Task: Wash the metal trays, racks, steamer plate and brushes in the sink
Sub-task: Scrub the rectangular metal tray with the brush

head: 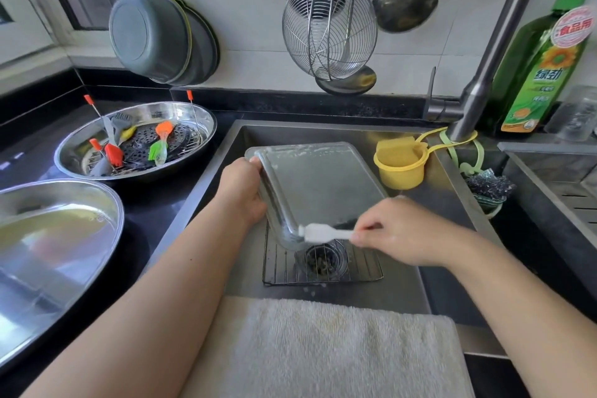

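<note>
My left hand [240,189] grips the left rim of a rectangular metal tray [318,186], tilted up on its near edge inside the sink [416,284]. My right hand [397,231] pinches the handle of a white brush [318,233], whose head touches the tray's lower corner. Under the tray a wire rack [284,263] lies flat over the drain [324,258]. On the counter to the left, a round metal basin [206,121] holds a perforated steamer plate [181,136], a wire rack and several coloured silicone brushes [158,150].
A second metal basin [64,236] sits at the near left. A yellow cup with a sponge [399,168] hangs from the faucet [484,64]. A green detergent bottle [542,68] stands at the back right. Strainers and pans hang on the wall. A towel [323,349] covers the sink's front edge.
</note>
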`<state>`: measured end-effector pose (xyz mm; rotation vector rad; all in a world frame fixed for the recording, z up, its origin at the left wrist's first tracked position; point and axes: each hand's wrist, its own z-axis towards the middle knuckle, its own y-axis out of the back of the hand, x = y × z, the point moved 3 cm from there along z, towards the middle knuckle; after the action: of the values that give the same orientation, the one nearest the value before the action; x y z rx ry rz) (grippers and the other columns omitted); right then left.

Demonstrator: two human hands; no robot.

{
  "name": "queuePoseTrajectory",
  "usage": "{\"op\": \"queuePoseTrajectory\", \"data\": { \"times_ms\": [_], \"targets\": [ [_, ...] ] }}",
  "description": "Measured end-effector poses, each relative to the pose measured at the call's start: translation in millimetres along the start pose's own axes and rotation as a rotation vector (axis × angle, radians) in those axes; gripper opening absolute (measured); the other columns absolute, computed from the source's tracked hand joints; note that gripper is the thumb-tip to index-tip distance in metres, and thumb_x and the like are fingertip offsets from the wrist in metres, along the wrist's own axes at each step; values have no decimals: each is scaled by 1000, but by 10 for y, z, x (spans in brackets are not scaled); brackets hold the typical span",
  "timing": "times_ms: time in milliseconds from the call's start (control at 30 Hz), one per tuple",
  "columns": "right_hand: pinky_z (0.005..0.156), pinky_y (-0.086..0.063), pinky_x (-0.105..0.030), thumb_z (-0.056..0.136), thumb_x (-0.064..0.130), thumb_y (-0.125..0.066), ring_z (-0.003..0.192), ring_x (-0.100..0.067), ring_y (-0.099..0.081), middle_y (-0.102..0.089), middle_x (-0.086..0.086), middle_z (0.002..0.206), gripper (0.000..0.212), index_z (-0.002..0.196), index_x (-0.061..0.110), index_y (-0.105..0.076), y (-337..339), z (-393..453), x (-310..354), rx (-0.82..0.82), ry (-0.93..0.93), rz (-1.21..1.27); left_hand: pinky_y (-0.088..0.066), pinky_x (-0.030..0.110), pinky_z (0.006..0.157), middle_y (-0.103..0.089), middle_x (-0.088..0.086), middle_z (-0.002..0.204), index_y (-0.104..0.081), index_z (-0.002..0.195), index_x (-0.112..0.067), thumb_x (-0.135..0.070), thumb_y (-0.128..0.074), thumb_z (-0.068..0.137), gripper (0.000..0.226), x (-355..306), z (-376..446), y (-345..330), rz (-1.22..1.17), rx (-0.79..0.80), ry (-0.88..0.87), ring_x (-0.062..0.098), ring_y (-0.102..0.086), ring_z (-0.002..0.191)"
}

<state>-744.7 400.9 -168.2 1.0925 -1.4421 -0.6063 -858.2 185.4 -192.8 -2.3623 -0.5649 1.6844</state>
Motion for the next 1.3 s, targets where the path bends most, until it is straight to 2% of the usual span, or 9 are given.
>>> {"op": "queuePoseTrajectory", "data": {
  "times_ms": [67,233,333,467,700,900,967,1133,1300],
  "targets": [
    [61,-44,-33,96,45,-62,60,-7,-52,-60,8,61,33,66,31,-66,-128,78,74,-4,7,-70,-62,45,77,-71,14,90,-63,95,-5,-6,-48,107,19,13,2,-21,51,24,0,28,-73,83],
    [55,-31,-34,100,39,-57,59,-24,-48,-58,-10,63,38,73,15,-67,55,351,-6,-314,-72,11,-61,36,59,-77,12,81,-63,104,-3,-10,-45,110,20,85,-120,-102,126,141,44,23,-76,69],
    [56,-34,-33,98,42,-59,57,-20,-46,-57,-4,59,38,68,20,-66,-46,255,0,-124,-67,-9,-62,42,72,-74,12,89,-64,100,-7,-11,-45,110,22,69,-96,-78,149,145,29,26,-74,78],
    [57,-38,-33,97,46,-60,59,-19,-48,-62,-4,66,39,69,20,-65,-179,87,48,31,-53,-46,-61,39,66,-76,10,86,-63,103,-7,-13,-45,110,21,40,-65,-51,159,141,20,22,-75,74],
    [54,-34,-34,100,45,-55,65,-27,-52,-52,0,60,43,64,20,-58,16,338,63,-370,-75,-48,-60,38,68,-74,8,78,-61,93,-9,-10,-44,110,24,47,-218,-144,201,328,62,20,-73,70],
    [58,-44,-31,96,47,-63,60,-17,-51,-59,1,64,35,71,22,-67,-222,97,97,97,-29,-68,-59,38,71,-71,10,83,-62,94,-9,-11,-43,111,25,101,-238,-191,304,351,80,21,-70,72],
    [61,-46,-32,96,49,-62,63,-19,-54,-62,-1,67,35,78,20,-70,-254,89,104,114,-29,-100,-59,40,74,-70,10,85,-62,95,-10,-13,-44,111,25,79,-216,-169,311,344,78,22,-69,75],
    [56,-40,-31,95,51,-60,70,-22,-57,-58,4,68,35,72,26,-68,-159,231,101,-74,-100,-146,-60,40,74,-67,12,88,-61,99,-9,-13,-45,110,21,139,-261,-208,348,382,87,24,-67,77],
    [59,-37,-35,98,42,-58,73,-33,-57,-55,-4,62,44,64,14,-57,34,369,-150,-384,-182,90,-62,37,70,-69,14,94,-64,108,-9,-16,-48,110,18,161,-252,-202,355,376,140,24,-70,77]
  ]
}}
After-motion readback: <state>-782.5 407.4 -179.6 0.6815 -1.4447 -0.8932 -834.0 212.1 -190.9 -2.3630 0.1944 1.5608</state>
